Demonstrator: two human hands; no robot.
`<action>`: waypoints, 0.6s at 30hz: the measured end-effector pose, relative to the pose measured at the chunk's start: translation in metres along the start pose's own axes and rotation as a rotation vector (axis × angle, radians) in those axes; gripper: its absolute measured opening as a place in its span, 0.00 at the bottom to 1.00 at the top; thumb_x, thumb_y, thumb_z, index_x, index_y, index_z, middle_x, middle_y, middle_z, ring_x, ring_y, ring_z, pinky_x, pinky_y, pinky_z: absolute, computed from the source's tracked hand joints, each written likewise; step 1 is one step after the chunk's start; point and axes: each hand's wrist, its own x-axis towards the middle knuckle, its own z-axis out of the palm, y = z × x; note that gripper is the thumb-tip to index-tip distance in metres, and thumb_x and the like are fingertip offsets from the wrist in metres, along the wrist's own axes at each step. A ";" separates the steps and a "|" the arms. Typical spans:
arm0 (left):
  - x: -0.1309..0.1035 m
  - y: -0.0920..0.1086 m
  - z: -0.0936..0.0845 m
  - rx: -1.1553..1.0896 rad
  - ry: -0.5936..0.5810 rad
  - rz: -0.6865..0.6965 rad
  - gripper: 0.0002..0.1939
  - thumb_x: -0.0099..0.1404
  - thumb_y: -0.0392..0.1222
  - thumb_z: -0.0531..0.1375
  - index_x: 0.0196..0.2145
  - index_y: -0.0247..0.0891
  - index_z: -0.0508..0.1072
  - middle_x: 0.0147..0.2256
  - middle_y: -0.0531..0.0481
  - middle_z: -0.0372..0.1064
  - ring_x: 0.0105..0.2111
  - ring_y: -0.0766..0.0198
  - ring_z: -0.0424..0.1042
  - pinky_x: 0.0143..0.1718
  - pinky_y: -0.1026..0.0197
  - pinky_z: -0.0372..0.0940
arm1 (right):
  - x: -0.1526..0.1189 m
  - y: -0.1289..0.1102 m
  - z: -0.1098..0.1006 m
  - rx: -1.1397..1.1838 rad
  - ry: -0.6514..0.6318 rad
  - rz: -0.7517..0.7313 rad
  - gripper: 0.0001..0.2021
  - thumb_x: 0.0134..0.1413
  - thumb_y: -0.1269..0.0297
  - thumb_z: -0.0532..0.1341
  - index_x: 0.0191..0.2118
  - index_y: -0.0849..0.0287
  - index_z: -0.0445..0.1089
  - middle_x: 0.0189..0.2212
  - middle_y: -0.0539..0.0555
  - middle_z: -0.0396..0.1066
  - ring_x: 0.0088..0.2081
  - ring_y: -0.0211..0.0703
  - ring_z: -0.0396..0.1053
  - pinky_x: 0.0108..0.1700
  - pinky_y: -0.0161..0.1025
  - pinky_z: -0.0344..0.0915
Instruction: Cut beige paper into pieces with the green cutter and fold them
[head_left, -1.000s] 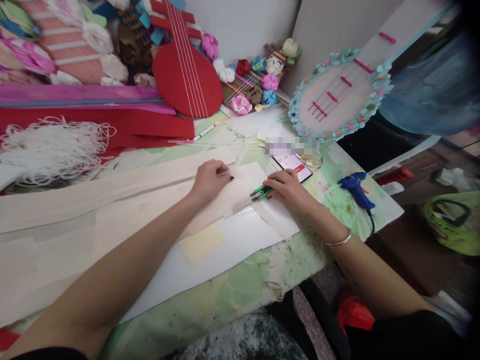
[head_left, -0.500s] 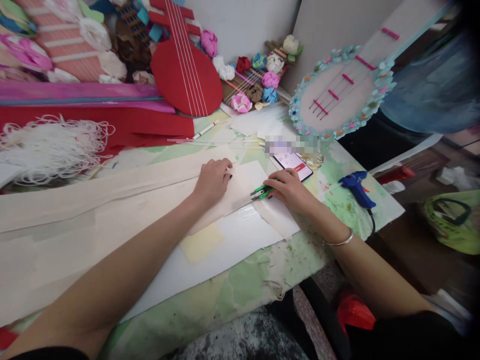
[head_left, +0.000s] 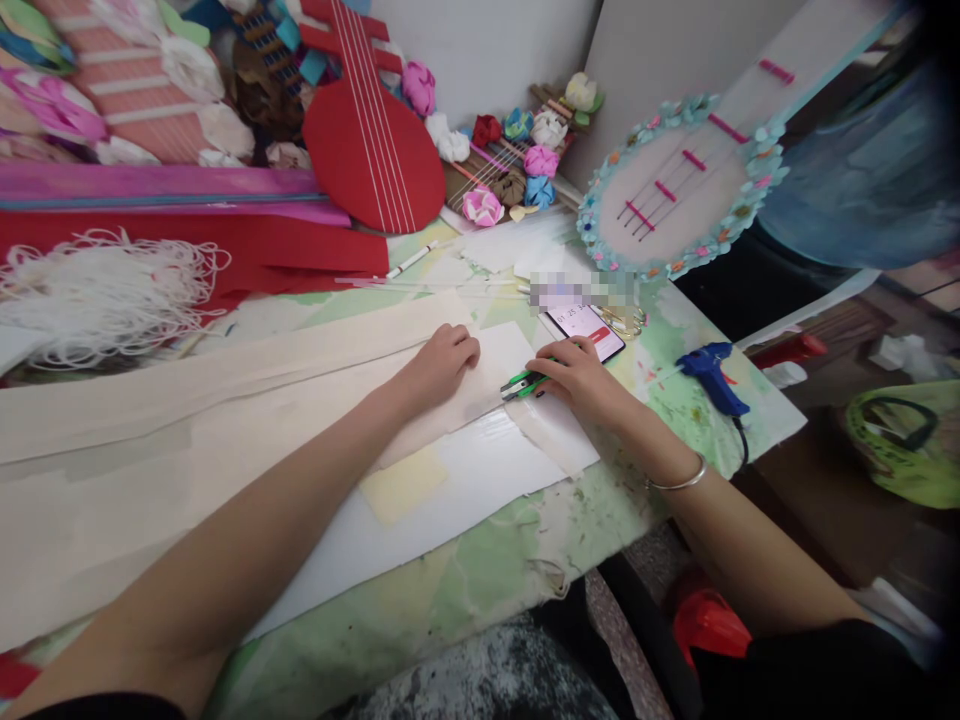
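My right hand [head_left: 581, 380] grips a green and black utility knife [head_left: 523, 384]. Its front end points left and lies over the right part of a cream fabric sheet [head_left: 315, 425]. My left hand [head_left: 444, 362] rests on the same fabric, left of the knife, with its fingers curled under; whatever they may hold is hidden. Beneath the fabric is a white board [head_left: 480, 470], which shows along the near side with a pale yellow patch [head_left: 405, 485] on it. A cream strip [head_left: 541, 432] crosses the board just below the knife.
A lit phone [head_left: 592, 332] lies beyond my right hand, and a blue glue gun [head_left: 716, 378] lies right of it. White string [head_left: 112, 295] is heaped at the left. A red lute-shaped craft piece [head_left: 367, 150] and a flower-edged one [head_left: 667, 190] stand at the back.
My left hand has shifted slightly to the right across the fabric, and its fingers have curled in. My right hand and the knife stay almost where they were.
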 end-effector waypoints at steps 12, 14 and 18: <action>0.001 0.009 -0.006 0.072 -0.080 0.013 0.13 0.64 0.49 0.58 0.35 0.36 0.65 0.38 0.43 0.62 0.39 0.54 0.62 0.42 0.53 0.61 | -0.004 0.001 0.003 0.042 0.022 -0.008 0.14 0.66 0.60 0.52 0.48 0.57 0.71 0.43 0.61 0.69 0.45 0.50 0.65 0.49 0.49 0.54; 0.000 0.008 -0.006 0.090 -0.086 0.015 0.13 0.65 0.49 0.57 0.35 0.36 0.64 0.38 0.43 0.62 0.39 0.54 0.61 0.42 0.53 0.60 | -0.006 0.002 0.004 0.045 0.030 -0.001 0.14 0.66 0.59 0.52 0.48 0.57 0.71 0.43 0.61 0.69 0.45 0.51 0.65 0.48 0.49 0.55; 0.000 0.008 -0.006 0.116 -0.089 0.039 0.13 0.65 0.49 0.56 0.36 0.36 0.64 0.38 0.42 0.62 0.38 0.54 0.61 0.41 0.53 0.60 | -0.009 0.003 0.006 0.057 0.041 0.008 0.14 0.65 0.59 0.53 0.48 0.58 0.71 0.42 0.61 0.69 0.44 0.51 0.65 0.48 0.49 0.57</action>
